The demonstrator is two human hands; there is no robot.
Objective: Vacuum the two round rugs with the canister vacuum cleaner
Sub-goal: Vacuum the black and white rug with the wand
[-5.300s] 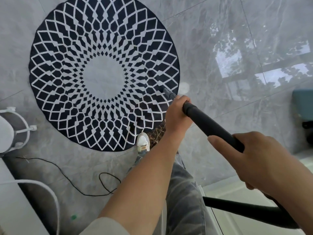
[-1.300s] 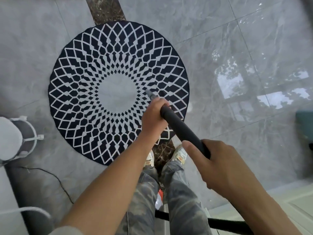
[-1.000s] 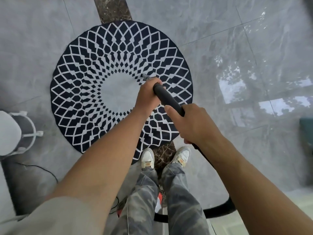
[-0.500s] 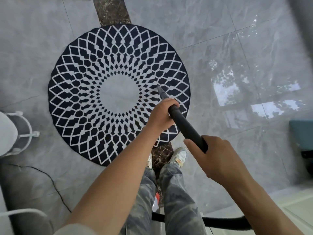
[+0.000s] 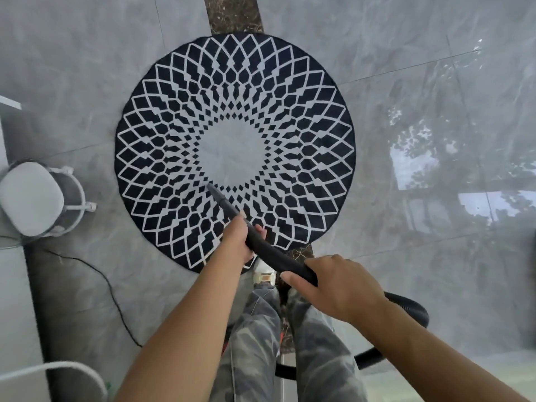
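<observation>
A round rug (image 5: 235, 82), black with a white lattice pattern and a pale centre, lies on the grey tiled floor. The black vacuum wand (image 5: 262, 246) slants up-left from my hands. Its narrow nozzle tip (image 5: 209, 185) meets the rug at the lower-left rim of the pale centre. My left hand (image 5: 239, 237) grips the wand's front part. My right hand (image 5: 336, 285) grips it further back. The black hose (image 5: 412, 310) loops behind my right arm. The canister and a second rug are out of view.
A white stool (image 5: 32, 198) with a grey seat stands at the left, and a thin black cable (image 5: 113, 297) runs over the floor below it. A white curved tube (image 5: 58, 369) shows at bottom left. My legs and a shoe (image 5: 264, 274) are at the rug's near edge.
The nozzle tip has swept from the right side of the rug's centre to its lower-left rim. Both hands keep their grip on the wand.
</observation>
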